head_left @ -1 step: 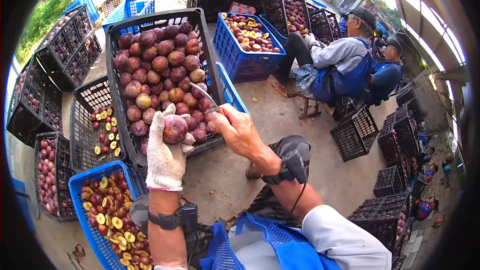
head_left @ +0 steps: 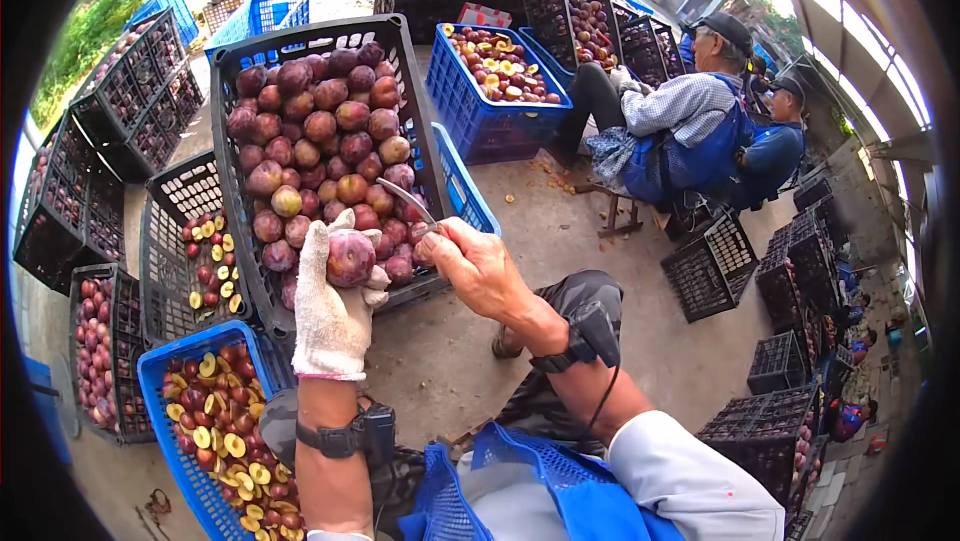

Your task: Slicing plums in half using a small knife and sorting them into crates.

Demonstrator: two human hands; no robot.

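In a white knitted glove, my left hand (head_left: 334, 326) is closed round a reddish-purple plum (head_left: 351, 259) at the near edge of a black crate (head_left: 228, 169). My bare right hand (head_left: 478, 271) grips a knife; its thin blade (head_left: 402, 197) points up and left over the fruit, apart from the held plum. The handle is hidden in my fingers. Whole plums (head_left: 320, 128) fill the black crate. By my left forearm, a blue crate (head_left: 150, 366) holds cut plum halves (head_left: 215, 421) with yellow flesh.
A black crate (head_left: 160, 291) with a few halves stands at left, among stacked plum crates (head_left: 140, 91). Beyond the fruit crate is a blue crate (head_left: 500, 131) of halves. Two people (head_left: 690, 121) sit at right beside low stools (head_left: 620, 216). Black crates (head_left: 765, 431) line the right side.
The knife blade has dipped slightly toward me with a small turn of my right hand. My left hand and the plum stay in place.
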